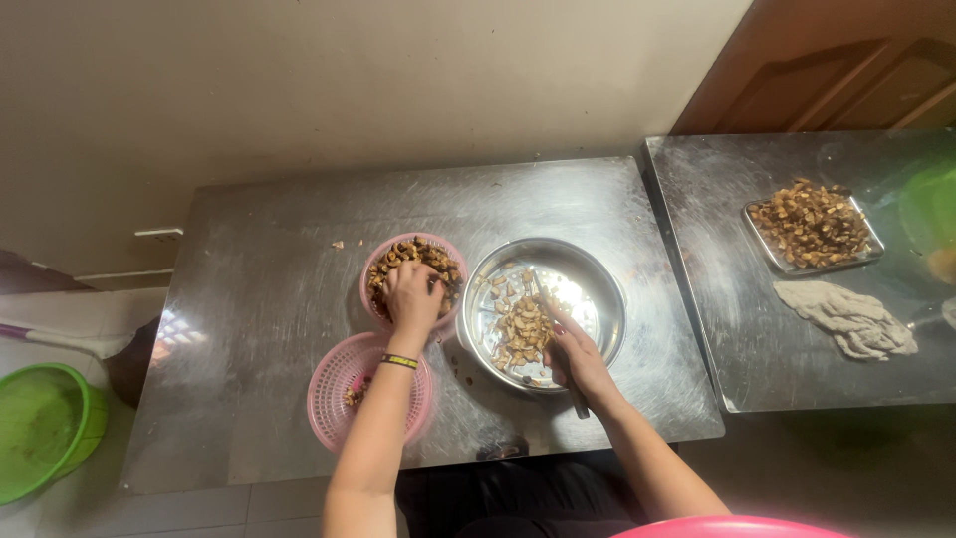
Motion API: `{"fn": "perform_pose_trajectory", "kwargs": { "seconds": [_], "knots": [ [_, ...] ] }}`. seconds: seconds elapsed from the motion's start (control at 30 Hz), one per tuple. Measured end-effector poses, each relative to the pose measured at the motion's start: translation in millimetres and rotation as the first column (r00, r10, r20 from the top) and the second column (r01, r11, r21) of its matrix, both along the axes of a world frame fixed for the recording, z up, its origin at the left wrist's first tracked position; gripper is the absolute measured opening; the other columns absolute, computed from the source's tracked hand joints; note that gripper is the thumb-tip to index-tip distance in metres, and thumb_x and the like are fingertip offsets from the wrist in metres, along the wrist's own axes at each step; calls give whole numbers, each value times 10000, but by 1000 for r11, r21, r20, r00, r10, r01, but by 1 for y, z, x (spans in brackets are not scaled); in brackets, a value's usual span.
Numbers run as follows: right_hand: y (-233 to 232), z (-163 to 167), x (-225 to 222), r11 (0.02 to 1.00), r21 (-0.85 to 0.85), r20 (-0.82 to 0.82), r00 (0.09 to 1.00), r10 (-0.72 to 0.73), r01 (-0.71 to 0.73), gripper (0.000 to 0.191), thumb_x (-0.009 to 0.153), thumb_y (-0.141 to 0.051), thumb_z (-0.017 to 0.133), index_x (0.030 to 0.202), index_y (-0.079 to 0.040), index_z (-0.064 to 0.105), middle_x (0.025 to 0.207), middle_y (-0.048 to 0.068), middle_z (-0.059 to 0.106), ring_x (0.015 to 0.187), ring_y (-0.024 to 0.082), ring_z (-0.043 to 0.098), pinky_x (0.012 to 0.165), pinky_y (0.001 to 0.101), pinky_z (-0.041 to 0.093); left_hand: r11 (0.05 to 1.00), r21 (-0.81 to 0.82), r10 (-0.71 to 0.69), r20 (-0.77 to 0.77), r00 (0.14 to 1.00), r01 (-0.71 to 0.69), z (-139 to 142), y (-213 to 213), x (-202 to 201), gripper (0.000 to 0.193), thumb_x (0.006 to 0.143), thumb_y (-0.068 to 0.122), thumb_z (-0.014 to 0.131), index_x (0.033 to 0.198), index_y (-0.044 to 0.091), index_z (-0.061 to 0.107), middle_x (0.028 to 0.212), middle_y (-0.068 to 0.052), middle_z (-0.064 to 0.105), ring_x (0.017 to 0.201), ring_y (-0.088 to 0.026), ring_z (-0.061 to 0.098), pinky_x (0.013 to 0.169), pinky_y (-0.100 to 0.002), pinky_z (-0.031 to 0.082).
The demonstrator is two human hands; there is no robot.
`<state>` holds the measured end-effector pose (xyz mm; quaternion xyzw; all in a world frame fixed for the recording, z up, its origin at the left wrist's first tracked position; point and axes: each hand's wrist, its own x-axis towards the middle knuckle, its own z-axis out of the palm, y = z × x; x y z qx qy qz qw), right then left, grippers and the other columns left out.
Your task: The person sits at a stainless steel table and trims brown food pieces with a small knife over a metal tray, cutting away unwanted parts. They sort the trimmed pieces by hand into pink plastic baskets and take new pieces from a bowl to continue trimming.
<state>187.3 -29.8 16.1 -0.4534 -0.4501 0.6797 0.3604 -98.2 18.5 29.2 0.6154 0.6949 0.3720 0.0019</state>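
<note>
Two hands: both over the steel table (pixel 279 229), each at its own container.
Left hand (pixel 411 297): palm down in the far pink basket (pixel 370 279), fingers curled into the brown nut pieces (pixel 410 251); whether it has actually pinched one, I cannot tell.
Wristband: a dark and yellow band (pixel 399 361) sits on the left wrist, right above the near basket.
Right hand (pixel 578 361): closed around a thin dark tool (pixel 576 397), its handle poking out below the fist at the bowl's near rim; the tip end is hard to make out.
Metal bowl (pixel 597 279): round and shiny, just right of the far basket and touching it, with a loose heap of pale cut pieces (pixel 522 331) on its floor.
Near pink basket (pixel 334 394): just in front of the far one, under the left forearm, only a few brown bits in it.
Second table (pixel 737 329): butts against the right side, carrying a steel tray of brown nuts (pixel 812 227) and a crumpled grey cloth (pixel 848 319) in front of that tray.
Floor left: a green basin (pixel 40 428) down below the table edge.
</note>
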Motion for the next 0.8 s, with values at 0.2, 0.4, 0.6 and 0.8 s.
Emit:
{"fn": "perform_pose_trajectory", "kwargs": {
  "seconds": [0.2, 0.4, 0.6, 0.8],
  "knots": [
    [1, -4, -11, 998, -49, -2, 999, 33, -33, 610, 1013, -288, 423, 1605, -170, 332, 681, 48, 592, 453, 108, 468, 426, 242, 398, 993, 65, -113, 728, 676, 96, -16, 5, -22, 244, 866, -6, 691, 1101, 59, 690, 980, -44, 749, 867, -140, 714, 777, -260, 568],
    [0, -9, -24, 994, -86, -1, 998, 60, -60, 598, 1011, -279, 440, 1590, -156, 354, 700, 57, 592, 464, 123, 472, 428, 264, 403, 998, 36, -63, 800, 596, 57, -22, 1, -40, 183, 904, 36, 794, 1065, 2, 714, 945, -69, 746, 780, -146, 674, 693, -251, 543],
    [1, -13, -33, 982, 136, 37, 991, 125, -129, 587, 1049, -203, 447, 1627, -115, 393, 806, 20, 604, 651, 79, 547, 602, 225, 485, 983, 37, -42, 999, 23, 178, -10, -14, -40, 150, 951, 77, 684, 1099, 53, 684, 975, -79, 739, 837, -167, 710, 723, -264, 605],
    [-10, -12, -52, 887, 311, 284, 924, 256, -342, 703, 982, -197, 499, 1657, -207, 306, 869, 70, 602, 679, 145, 535, 616, 305, 504, 952, 109, 10, 922, -386, 285, -23, -37, 9, 123, 1001, 69, 623, 1105, 62, 689, 1034, -83, 716, 922, -183, 694, 841, -300, 591]
  ]
}}
